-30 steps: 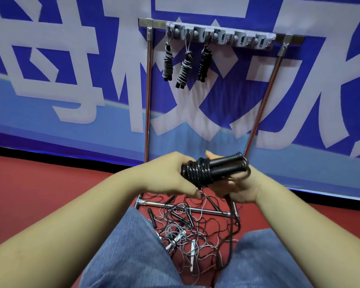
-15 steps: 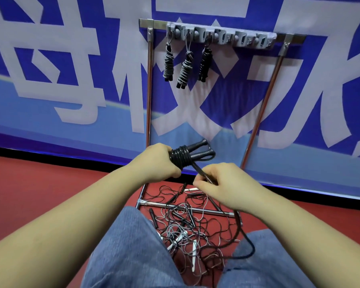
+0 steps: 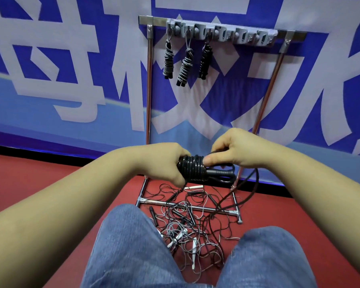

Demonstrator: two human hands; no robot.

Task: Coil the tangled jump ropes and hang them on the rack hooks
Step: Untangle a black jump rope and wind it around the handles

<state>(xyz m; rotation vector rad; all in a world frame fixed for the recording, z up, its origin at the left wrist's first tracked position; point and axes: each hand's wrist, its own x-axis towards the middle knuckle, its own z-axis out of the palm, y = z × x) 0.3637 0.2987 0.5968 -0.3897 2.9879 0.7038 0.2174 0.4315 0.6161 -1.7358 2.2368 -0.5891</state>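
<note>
Now, left hand: I see it gripping the black jump rope coil.
Right hand: pinches the rope's loose strand at the coil.
Rack: three coiled ropes hang at its left end.
Floor: tangled ropes at the rack's base.

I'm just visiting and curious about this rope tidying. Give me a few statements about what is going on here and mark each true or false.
1. Three coiled ropes hang on the rack hooks. True.
2. The left hand grips the black rope bundle. True.
3. The right hand is idle and holds nothing. False: it pinches the rope at the bundle.
4. The rope is fully wound. False: a loose length trails to the floor.
5. A tangle of ropes lies on the red floor. True.
</note>
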